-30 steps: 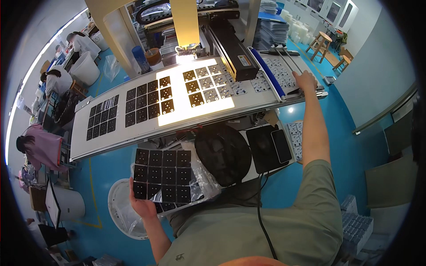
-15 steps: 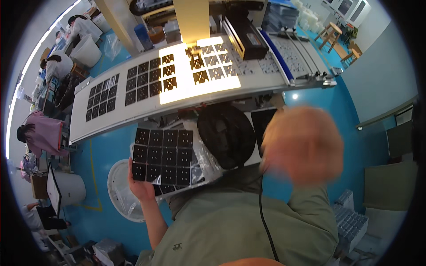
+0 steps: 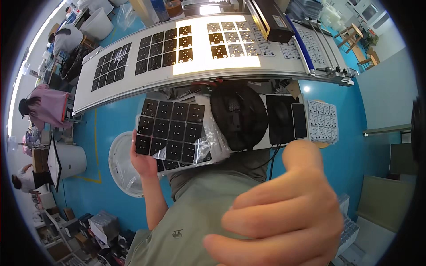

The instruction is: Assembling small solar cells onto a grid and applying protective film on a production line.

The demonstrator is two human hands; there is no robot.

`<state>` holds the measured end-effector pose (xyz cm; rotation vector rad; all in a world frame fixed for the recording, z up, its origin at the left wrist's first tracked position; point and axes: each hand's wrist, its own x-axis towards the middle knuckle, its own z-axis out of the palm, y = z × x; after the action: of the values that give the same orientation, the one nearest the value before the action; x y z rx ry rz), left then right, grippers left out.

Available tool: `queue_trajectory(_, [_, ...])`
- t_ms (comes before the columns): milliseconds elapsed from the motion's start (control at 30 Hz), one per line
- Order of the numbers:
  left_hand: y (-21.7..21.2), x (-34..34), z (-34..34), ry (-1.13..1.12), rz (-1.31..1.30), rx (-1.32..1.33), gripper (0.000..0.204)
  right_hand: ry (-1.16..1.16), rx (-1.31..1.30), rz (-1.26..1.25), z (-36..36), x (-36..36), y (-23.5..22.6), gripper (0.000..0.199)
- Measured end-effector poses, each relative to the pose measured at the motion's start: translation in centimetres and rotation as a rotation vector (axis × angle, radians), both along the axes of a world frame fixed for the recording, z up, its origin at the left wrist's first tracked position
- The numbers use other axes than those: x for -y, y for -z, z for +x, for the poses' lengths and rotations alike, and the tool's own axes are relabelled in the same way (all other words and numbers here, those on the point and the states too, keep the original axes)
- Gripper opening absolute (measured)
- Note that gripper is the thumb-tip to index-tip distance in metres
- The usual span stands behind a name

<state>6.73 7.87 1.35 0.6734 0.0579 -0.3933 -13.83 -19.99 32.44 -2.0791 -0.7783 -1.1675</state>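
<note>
My left hand grips the left edge of a stack of black square-cell panels lying in a clear plastic bag, held in front of my chest. My right hand is raised very close to the camera, large and blurred, fingers curled toward the thumb with nothing seen in it. Beyond, a long white conveyor table carries several black and pale panels, part of it brightly lit.
A round black fan, a black box with a phone and a pale panel sheet lie under the conveyor's near edge. A white bin stands at my left. Other people work at the far left. Floor is blue.
My right hand left the far end of the conveyor and swung up close to the camera. The panel stack in my left hand rose slightly toward the conveyor.
</note>
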Motion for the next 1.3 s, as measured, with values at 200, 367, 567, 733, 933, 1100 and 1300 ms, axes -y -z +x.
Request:
queue_trajectory(200, [-0.4,0.2,0.2,-0.028,0.071,-0.053,0.05,0.132,-0.212,0.065,1.4,-2.6,0.0,0.014])
queue_trajectory(367, [-0.2,-0.6,0.8,0.016,0.068,-0.116,0.05,0.159,-0.361,0.141,-2.3,-3.3,0.2,0.014])
queue_trajectory(567, [0.1,0.4,0.4,0.002,0.014,-0.036,0.048,0.066,-0.446,0.192,-2.7,-0.5,1.1,0.017])
queue_trajectory(733, [-0.4,0.0,-0.2,-0.033,-0.001,-0.031,0.048,0.196,-0.127,0.078,-4.5,4.3,4.0,0.006])
queue_trajectory(933, [0.4,-0.5,0.1,0.007,-0.029,-0.007,0.049,0.475,-0.052,0.293,-3.1,15.5,7.3,0.017])
queue_trajectory(1100, [0.1,-0.4,0.3,0.044,-0.029,0.0,0.048,0.95,-0.031,0.62,-3.6,33.8,11.3,0.02])
queue_trajectory(1300, [0.2,-0.5,0.3,0.029,0.001,0.01,0.047,1.677,-0.368,0.197,-6.6,49.9,17.9,0.04])
